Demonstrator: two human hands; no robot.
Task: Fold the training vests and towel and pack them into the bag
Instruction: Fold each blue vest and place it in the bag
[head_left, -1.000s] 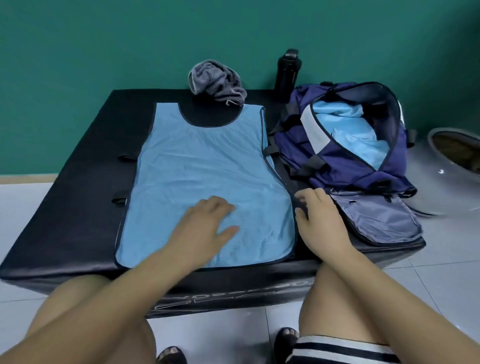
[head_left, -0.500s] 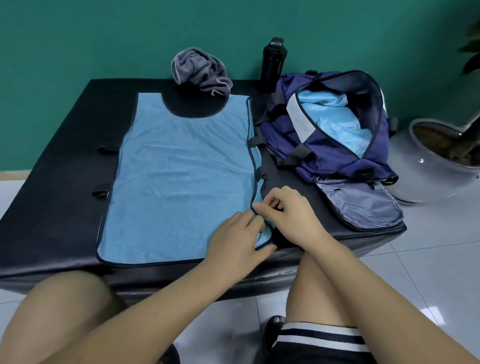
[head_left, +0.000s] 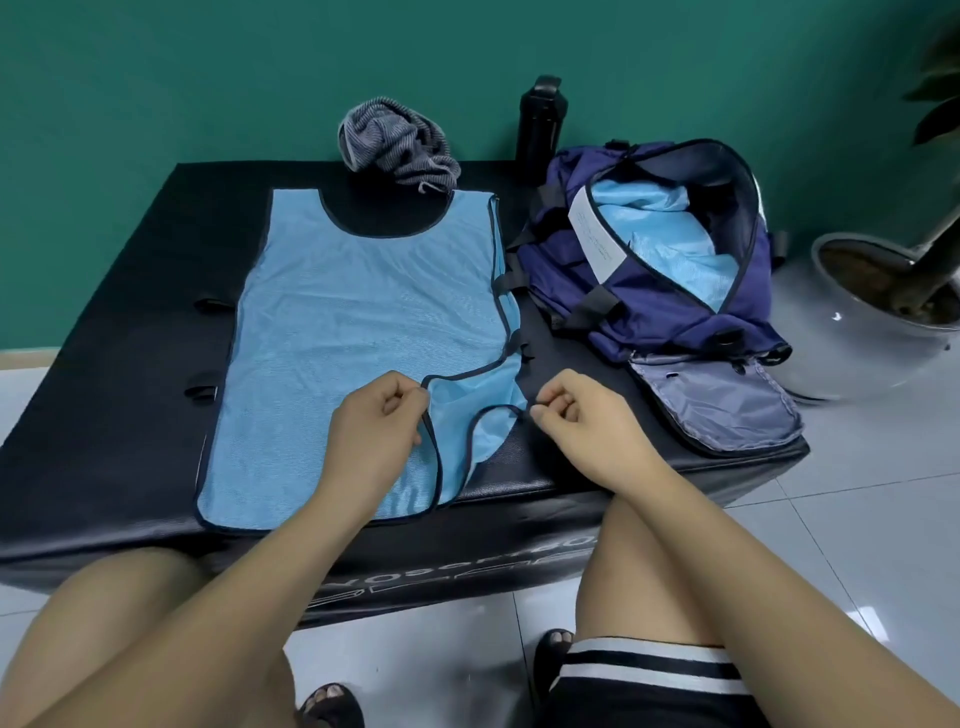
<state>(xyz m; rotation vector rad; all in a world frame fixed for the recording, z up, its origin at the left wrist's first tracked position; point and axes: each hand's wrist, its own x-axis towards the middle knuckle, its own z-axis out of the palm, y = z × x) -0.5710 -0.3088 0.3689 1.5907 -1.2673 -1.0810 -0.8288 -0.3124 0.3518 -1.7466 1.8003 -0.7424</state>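
Your left hand (head_left: 376, 431) and right hand (head_left: 587, 426) each pinch a dark-trimmed edge of the blue vest (head_left: 363, 322). It lies flat on the black bench (head_left: 104, 364), its near right corner parted into two layers between them. The grey towel (head_left: 395, 137) sits bunched at the far edge. The open navy bag (head_left: 670, 317) on the right holds blue fabric.

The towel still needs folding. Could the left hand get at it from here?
Probably yes. The crumpled towel lies at the black mat's far edge, just past the flat vest, with nothing standing between. The left hand pinches the vest's edge, though, and would have to let go first.
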